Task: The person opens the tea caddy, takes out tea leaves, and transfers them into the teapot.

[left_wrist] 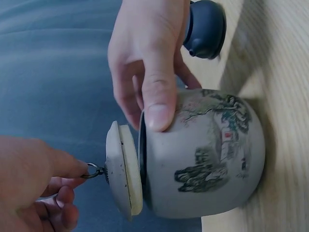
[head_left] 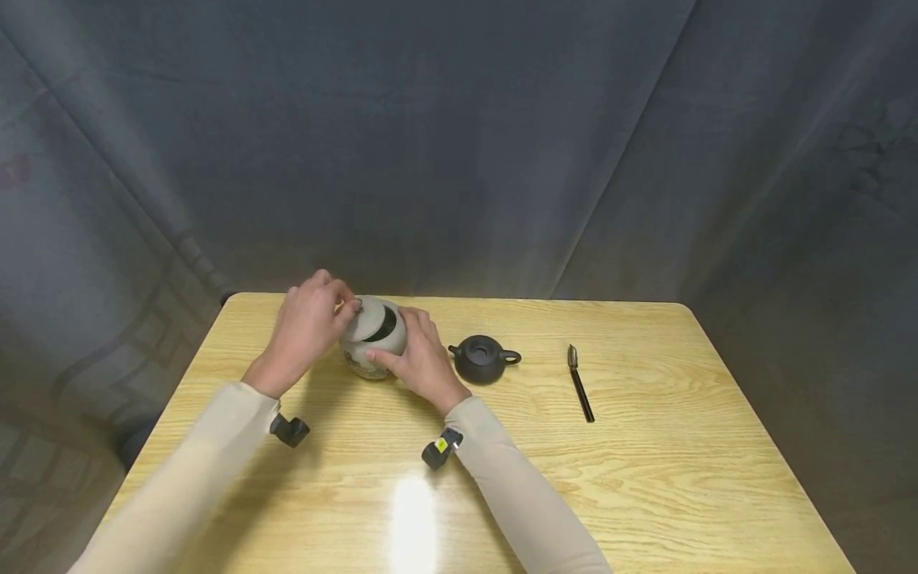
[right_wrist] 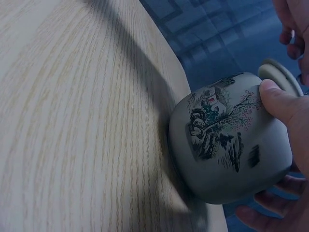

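A round grey jar with a painted landscape stands on the wooden table. Its lid is lifted off the mouth at a slant, and in the head view a dark gap of the opening shows on the right side. My left hand pinches the small metal ring on top of the lid between thumb and finger. My right hand grips the jar near its rim, thumb at the front and the other fingers around the far side.
Just right of the jar sits a dark teapot, its handle pointing right. Farther right lies a thin tool with a black handle and a metal scoop-like end. A grey curtain hangs behind the table.
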A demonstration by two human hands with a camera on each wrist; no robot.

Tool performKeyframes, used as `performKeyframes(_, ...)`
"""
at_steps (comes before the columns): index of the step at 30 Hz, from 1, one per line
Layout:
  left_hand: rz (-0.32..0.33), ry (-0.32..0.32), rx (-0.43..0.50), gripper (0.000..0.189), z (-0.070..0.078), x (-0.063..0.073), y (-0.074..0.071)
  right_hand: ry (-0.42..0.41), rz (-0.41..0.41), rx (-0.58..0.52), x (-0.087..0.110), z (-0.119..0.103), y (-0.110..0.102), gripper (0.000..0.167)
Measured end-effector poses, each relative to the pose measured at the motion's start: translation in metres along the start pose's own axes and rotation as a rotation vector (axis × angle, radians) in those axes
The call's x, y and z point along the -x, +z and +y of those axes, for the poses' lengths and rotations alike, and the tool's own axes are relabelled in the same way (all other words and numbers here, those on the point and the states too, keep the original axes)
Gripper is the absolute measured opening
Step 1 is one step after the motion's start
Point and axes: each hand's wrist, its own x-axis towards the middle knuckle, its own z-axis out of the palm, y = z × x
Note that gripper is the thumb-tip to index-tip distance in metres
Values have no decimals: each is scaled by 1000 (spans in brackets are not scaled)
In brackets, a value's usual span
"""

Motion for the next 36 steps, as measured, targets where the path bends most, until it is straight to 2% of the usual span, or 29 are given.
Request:
performKeyframes(13, -13, 1, 54, 18, 3, -4, 16, 1, 2, -18, -2, 1, 2, 89)
performKeyframes(27, -36, -62, 107, 20, 4, -6, 21, 3, 4, -9, -2, -1, 4, 89)
performKeyframes(36, -29, -61, 101, 21, 0, -4, 23, 6, 11, -5, -3, 0, 6, 91)
